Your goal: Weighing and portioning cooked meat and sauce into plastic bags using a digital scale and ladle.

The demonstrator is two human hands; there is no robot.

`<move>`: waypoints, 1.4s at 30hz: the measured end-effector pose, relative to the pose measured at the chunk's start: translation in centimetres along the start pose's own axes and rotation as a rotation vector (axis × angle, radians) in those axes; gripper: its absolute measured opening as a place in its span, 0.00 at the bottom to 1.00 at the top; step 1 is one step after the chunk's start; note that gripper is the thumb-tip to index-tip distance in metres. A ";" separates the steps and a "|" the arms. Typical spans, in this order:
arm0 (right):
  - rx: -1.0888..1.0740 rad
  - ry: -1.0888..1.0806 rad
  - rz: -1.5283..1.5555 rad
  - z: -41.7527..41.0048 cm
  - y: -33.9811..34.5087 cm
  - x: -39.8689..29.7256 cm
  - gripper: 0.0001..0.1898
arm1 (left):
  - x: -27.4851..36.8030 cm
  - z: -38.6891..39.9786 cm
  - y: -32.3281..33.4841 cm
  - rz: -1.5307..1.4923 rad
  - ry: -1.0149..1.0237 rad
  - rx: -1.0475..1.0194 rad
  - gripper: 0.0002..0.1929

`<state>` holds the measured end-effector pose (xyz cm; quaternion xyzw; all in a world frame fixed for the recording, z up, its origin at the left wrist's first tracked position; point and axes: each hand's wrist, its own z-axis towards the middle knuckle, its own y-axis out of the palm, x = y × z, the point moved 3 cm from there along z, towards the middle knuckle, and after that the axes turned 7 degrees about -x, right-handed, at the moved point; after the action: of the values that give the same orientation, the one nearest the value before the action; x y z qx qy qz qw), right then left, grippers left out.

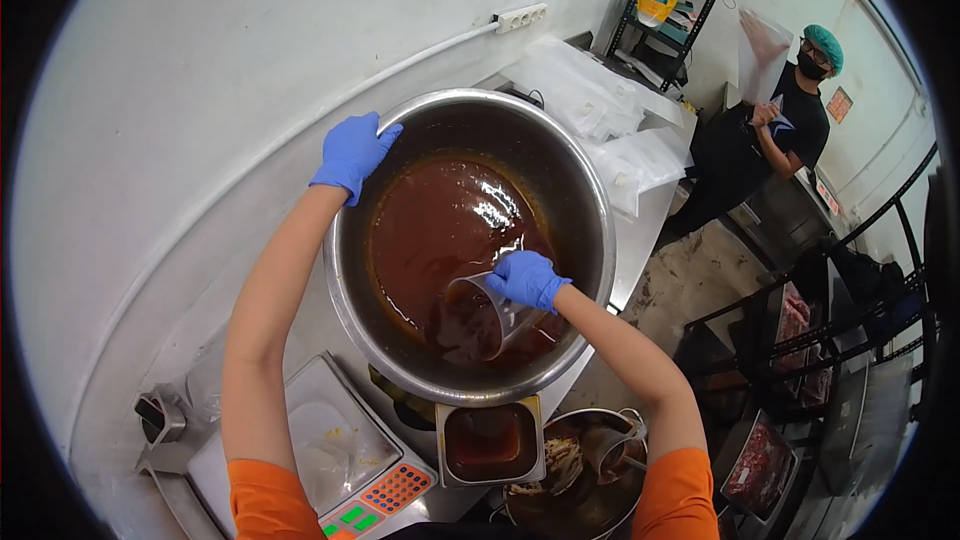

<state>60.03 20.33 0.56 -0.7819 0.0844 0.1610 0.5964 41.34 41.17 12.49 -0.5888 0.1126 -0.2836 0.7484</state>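
A wide steel bowl (600, 240) on the metal table holds a dark red-brown sauce (442, 225). In a blue glove, my left hand (356, 154) grips the bowl's rim at the upper left. My right hand (529, 281), gloved alike, is shut on a clear plastic measuring jug (511, 319). The jug lies tilted in the sauce, its mouth facing left and its lower part sunk in. Below the bowl stands a small rectangular steel pan (442, 457) with red-brown liquid in it.
A digital scale (352, 405) sits at lower left. A pot (585, 506) holding another jug (611, 450) stands below right. Plastic bags (592, 90) lie at the table's far end. A person (780, 120) stands beyond, holding a bag. Racks (817, 345) with meat trays are at right.
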 end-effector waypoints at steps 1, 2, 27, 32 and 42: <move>0.041 0.000 0.036 -0.1 0.4 -0.1 0.19 | -0.2 0.0 0.0 -0.002 -0.006 0.002 0.25; 0.041 -0.001 0.036 -0.3 0.7 -0.4 0.19 | -0.2 0.0 0.0 -0.002 -0.007 0.003 0.25; 0.738 0.293 1.596 -11.8 1.0 -1.9 0.13 | -11.4 -11.0 11.9 -0.125 -0.423 -0.185 0.28; 0.853 0.409 1.724 -15.7 -1.8 -5.5 0.13 | -12.4 -12.5 11.5 -0.091 -0.518 -0.267 0.28; 0.963 0.302 1.720 -25.2 -2.1 -7.9 0.15 | 11.2 -41.6 1.9 -0.545 -0.399 -0.049 0.09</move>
<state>57.15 -3.77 11.20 -0.1420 0.7533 0.3857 0.5134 30.08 1.18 0.88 -0.6590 -0.1908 -0.3495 0.6381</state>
